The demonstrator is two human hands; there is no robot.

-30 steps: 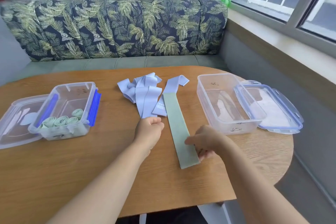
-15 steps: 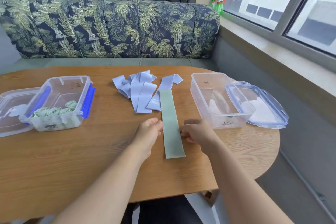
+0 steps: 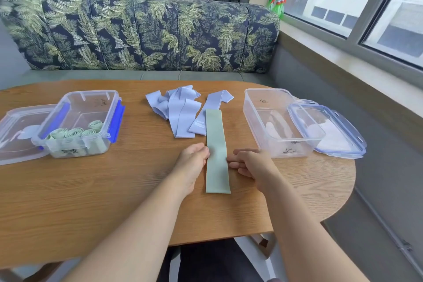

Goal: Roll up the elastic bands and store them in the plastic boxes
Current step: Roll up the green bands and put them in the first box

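A pale green elastic band (image 3: 216, 149) lies flat and straight on the wooden table (image 3: 91, 190), pointing away from me. My left hand (image 3: 191, 165) rests at its left edge and my right hand (image 3: 250, 164) at its right edge, fingertips touching the band's sides, neither gripping it. Behind it lies a loose heap of lavender bands (image 3: 180, 110). The left plastic box (image 3: 80, 126) holds several rolled green bands (image 3: 75, 133). The right plastic box (image 3: 279, 121) stands open with no bands in it.
The left box's lid (image 3: 13, 135) lies beside it at the table's left edge. The right box's lid (image 3: 329, 130) leans against its right side, near the rounded table edge. A leaf-print sofa back (image 3: 142, 32) runs behind the table; a person sits beyond it.
My right hand has come off the band's near end and moved up to its right edge. The left hand has opened against the left edge. The band now lies straighter.
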